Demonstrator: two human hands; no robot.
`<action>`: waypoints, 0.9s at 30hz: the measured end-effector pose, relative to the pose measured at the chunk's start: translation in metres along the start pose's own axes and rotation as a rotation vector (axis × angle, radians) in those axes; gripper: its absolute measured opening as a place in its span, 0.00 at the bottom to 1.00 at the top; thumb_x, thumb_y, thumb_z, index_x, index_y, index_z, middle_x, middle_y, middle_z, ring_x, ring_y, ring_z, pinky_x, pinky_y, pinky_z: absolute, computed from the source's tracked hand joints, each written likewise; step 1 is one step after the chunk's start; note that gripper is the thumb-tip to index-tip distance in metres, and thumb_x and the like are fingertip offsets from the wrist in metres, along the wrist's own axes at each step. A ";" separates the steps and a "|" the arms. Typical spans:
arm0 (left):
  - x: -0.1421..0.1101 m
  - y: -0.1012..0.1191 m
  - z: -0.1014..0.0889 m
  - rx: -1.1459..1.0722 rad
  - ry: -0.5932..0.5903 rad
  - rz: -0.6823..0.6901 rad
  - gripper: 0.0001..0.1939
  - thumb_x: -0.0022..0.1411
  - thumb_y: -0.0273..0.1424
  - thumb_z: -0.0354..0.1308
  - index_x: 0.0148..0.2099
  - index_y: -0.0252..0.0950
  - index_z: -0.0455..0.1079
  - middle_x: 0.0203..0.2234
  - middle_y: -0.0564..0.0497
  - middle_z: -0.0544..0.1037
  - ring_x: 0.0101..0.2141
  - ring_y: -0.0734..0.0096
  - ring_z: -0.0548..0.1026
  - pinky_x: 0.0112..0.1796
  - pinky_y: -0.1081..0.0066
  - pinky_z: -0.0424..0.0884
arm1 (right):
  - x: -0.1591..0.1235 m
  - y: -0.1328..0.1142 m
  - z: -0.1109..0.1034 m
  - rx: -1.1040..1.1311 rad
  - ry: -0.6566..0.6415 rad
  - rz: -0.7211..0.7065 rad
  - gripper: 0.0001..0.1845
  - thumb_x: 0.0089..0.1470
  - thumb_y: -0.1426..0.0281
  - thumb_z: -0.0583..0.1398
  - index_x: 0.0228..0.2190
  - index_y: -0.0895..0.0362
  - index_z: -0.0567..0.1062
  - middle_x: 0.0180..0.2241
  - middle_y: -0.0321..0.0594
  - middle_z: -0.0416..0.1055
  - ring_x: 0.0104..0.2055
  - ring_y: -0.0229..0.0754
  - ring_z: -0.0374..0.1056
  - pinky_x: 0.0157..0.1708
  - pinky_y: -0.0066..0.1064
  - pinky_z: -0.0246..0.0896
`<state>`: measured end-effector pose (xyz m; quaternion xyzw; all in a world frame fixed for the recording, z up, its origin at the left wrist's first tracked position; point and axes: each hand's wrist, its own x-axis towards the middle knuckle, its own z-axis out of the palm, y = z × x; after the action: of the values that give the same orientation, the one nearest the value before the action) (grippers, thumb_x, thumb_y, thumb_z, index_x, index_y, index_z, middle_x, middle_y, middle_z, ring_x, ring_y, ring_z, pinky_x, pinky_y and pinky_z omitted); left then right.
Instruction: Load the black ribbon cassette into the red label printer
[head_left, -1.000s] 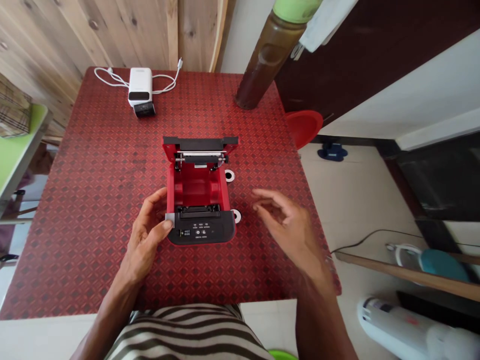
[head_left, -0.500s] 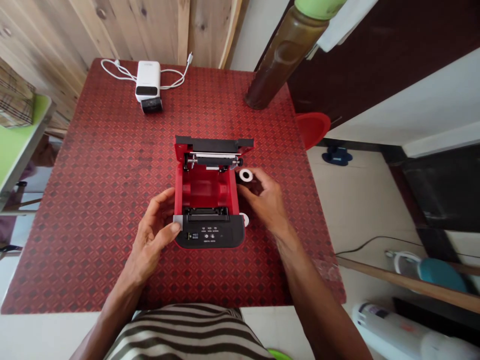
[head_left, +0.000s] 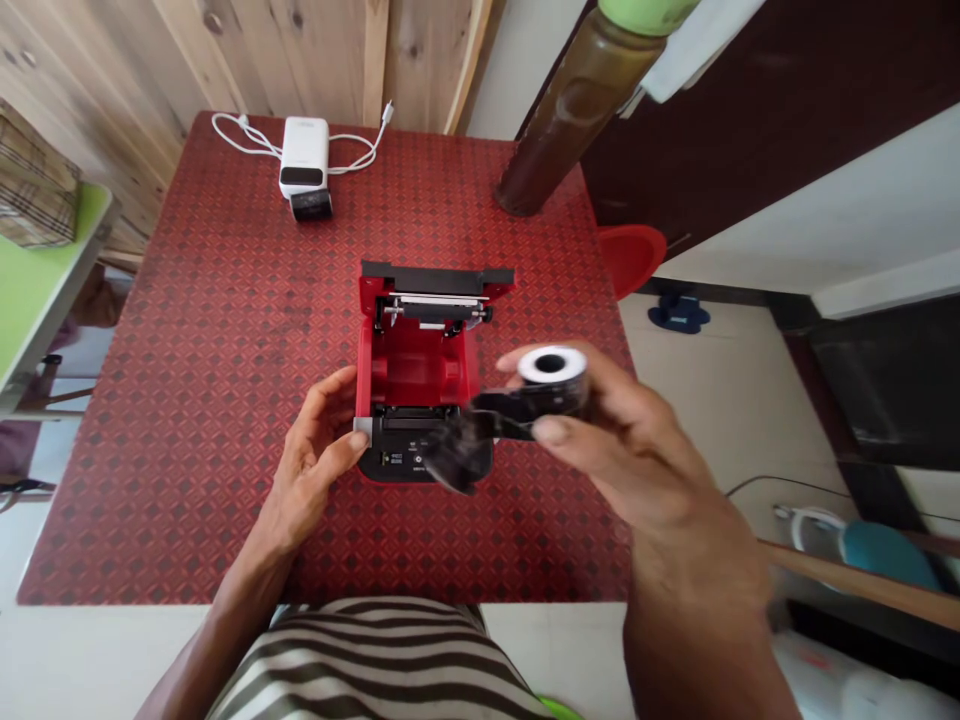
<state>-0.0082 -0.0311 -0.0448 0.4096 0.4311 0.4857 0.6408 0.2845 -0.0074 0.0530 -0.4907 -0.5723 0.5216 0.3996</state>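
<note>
A red and black label printer (head_left: 420,375) sits on the table with its lid raised and its red compartment facing up, bare inside. My left hand (head_left: 319,465) grips its left side, the thumb on the grey front corner and the fingers along the red wall. In my right hand (head_left: 637,440) is a black roll (head_left: 555,385) with a white end and a hollow core, held above the table to the right of the printer. A loose black strip trails left from the roll, blurred, across part of the printer's control panel.
A white power bank (head_left: 304,155) with a white cable lies at the table's back left, a small black roll (head_left: 311,205) before it. At the back right stands a tall brown bottle (head_left: 551,120) with a green lid. The red patterned table (head_left: 225,330) ends beyond my right hand.
My right hand has raised the black roll from beside the printer, bringing it up and to the right. Its loose strip now shows. My left hand keeps its grip on the printer.
</note>
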 end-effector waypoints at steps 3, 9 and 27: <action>0.000 0.001 0.001 -0.004 -0.004 -0.013 0.31 0.76 0.43 0.71 0.76 0.50 0.73 0.73 0.45 0.77 0.66 0.47 0.79 0.63 0.51 0.79 | 0.008 -0.001 0.016 -0.072 -0.077 0.024 0.27 0.62 0.60 0.77 0.58 0.44 0.77 0.46 0.36 0.83 0.39 0.43 0.80 0.35 0.32 0.74; 0.000 0.006 0.004 0.013 0.012 -0.006 0.30 0.74 0.42 0.73 0.74 0.49 0.74 0.70 0.45 0.80 0.64 0.49 0.81 0.64 0.50 0.78 | 0.030 -0.007 0.035 -0.412 -0.110 -0.132 0.13 0.65 0.68 0.73 0.49 0.50 0.78 0.44 0.36 0.85 0.42 0.44 0.82 0.42 0.36 0.77; 0.001 0.008 0.006 0.006 -0.001 0.010 0.32 0.74 0.44 0.72 0.74 0.47 0.73 0.70 0.43 0.80 0.65 0.47 0.79 0.67 0.45 0.76 | 0.059 -0.016 0.082 -1.253 -0.154 -0.013 0.14 0.70 0.82 0.62 0.46 0.57 0.86 0.48 0.52 0.88 0.56 0.59 0.80 0.54 0.48 0.71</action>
<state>-0.0046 -0.0295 -0.0354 0.4136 0.4303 0.4874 0.6374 0.1910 0.0334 0.0542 -0.5891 -0.7992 0.1190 -0.0030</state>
